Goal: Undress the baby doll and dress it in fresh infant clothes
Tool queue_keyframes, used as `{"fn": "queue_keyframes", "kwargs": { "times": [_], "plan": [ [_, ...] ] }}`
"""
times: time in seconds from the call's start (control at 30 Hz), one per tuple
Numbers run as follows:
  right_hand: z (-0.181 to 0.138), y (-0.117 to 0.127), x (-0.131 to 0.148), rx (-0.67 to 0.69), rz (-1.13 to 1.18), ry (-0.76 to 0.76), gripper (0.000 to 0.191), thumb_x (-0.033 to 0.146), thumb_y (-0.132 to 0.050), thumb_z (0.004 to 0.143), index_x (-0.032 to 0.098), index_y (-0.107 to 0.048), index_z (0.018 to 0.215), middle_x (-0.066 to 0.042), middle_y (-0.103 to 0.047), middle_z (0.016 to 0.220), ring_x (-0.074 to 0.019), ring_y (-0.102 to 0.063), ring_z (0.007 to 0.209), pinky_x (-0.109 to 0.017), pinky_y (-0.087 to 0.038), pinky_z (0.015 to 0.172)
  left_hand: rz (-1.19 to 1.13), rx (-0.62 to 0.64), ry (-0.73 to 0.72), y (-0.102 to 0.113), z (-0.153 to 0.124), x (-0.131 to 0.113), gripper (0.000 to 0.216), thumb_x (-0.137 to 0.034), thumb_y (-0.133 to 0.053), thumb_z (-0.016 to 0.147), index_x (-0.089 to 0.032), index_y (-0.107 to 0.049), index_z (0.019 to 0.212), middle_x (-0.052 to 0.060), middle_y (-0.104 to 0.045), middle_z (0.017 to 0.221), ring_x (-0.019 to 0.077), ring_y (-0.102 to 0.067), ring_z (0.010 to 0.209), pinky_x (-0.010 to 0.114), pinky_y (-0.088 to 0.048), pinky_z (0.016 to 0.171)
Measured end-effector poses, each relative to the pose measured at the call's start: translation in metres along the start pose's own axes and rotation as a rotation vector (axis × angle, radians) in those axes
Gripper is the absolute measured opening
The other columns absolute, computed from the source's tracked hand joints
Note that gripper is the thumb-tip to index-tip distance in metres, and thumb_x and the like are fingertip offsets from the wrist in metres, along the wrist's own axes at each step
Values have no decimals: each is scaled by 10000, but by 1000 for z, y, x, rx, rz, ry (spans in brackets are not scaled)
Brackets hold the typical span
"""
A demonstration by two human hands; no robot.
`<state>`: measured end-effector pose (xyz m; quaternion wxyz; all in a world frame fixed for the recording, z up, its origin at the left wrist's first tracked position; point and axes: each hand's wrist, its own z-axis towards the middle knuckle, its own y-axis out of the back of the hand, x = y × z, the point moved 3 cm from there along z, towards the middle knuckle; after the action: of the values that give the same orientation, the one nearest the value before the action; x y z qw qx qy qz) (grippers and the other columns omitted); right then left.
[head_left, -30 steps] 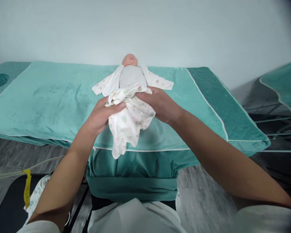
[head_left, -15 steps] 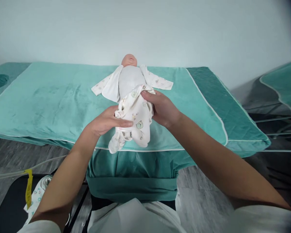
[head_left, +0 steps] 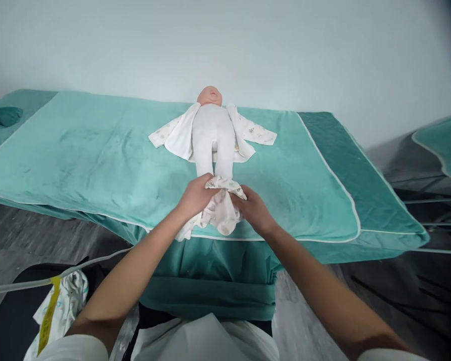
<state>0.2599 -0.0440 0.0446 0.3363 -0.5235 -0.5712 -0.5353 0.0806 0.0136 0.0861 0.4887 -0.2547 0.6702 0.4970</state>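
Note:
A baby doll (head_left: 213, 134) with a white cloth body lies on its back on the teal padded table (head_left: 97, 160), head toward the wall. A printed white top (head_left: 175, 135) lies open under its torso. My left hand (head_left: 196, 194) and my right hand (head_left: 252, 209) each grip the bunched printed baby trousers (head_left: 220, 209) at the doll's feet, near the table's front edge. Both hands are closed on the cloth. The doll's feet are hidden by the trousers.
A white wall stands behind the table. A second teal padded table (head_left: 441, 145) sits at the right. At lower left a dark surface holds printed cloth (head_left: 69, 296) with a yellow tag (head_left: 48, 313) and a pale tube (head_left: 18, 285). Grey floor lies below.
My hands have drawn the trousers down off the doll's waist and legs to its feet, toward the front edge. The doll's bare white legs now show.

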Motion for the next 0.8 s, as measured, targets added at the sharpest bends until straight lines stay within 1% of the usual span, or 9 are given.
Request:
{"fn": "queue_keyframes", "kwargs": {
  "times": [0.07,0.13,0.27,0.4,0.53,0.6,0.67,0.73,0.8],
  "plan": [
    [-1,-2,-18,-96,-26,5,349,536,-672,851,192,-637,904,-34,-680,867,-206,-592,822,-323,-464,716,197,48,-45,-11,2,-1,80,-259,-599,893,-189,-638,887,80,-728,994,254,-671,993,344,-482,867],
    [0,-5,-30,-134,6,3,320,514,-645,862,200,-637,924,-47,-698,923,-226,-610,881,-335,-488,758,339,92,-60,-18,3,-3,100,-230,-558,912,-197,-639,960,108,-726,1082,271,-670,1051,353,-482,881],
    [2,-8,-37,-145,78,21,301,482,-647,861,212,-657,994,-54,-716,1026,-232,-627,918,-347,-507,802,447,118,-52,-22,2,-6,150,-194,-506,932,-201,-625,1022,125,-731,1127,281,-677,1087,359,-490,873],
    [1,-7,-39,-144,81,18,326,519,-660,857,207,-647,951,-54,-718,998,-218,-623,866,-343,-505,791,313,93,-30,-19,-1,-7,109,-183,-542,909,-211,-636,956,118,-764,1096,288,-704,1057,359,-502,849],
    [-3,-8,-38,-174,143,49,358,542,-665,846,205,-647,964,-70,-736,1034,-230,-645,889,-342,-516,786,70,71,-52,-15,-6,-13,120,-187,-562,899,-223,-663,953,83,-772,1205,271,-712,1121,346,-511,903],
    [-5,-10,-36,-181,232,52,368,521,-671,835,214,-660,1037,-85,-746,1101,-250,-672,943,-359,-534,814,-7,77,-51,-14,-7,-17,116,-197,-579,887,-226,-671,950,61,-770,1223,255,-706,1144,332,-507,930],
    [-5,-11,-32,-171,303,41,408,507,-668,824,235,-665,1128,-99,-749,1174,-276,-697,1013,-385,-555,852,-50,69,-37,-13,-6,-20,108,-195,-597,863,-223,-678,930,47,-777,1168,240,-703,1123,319,-504,946],
    [-3,-11,-27,-151,288,57,456,520,-630,832,249,-661,1198,-120,-734,1261,-303,-701,1107,-417,-569,900,-95,57,-11,-12,-4,-19,74,-212,-630,843,-209,-673,902,45,-770,1095,231,-696,1073,311,-510,928],
    [5,-8,-22,-108,204,98,497,549,-565,857,258,-649,1251,-133,-697,1352,-311,-672,1213,-439,-568,955,-180,86,18,-11,-1,-16,106,-268,-684,830,-192,-659,900,48,-747,1016,218,-685,986,307,-519,854]
  ]
}}
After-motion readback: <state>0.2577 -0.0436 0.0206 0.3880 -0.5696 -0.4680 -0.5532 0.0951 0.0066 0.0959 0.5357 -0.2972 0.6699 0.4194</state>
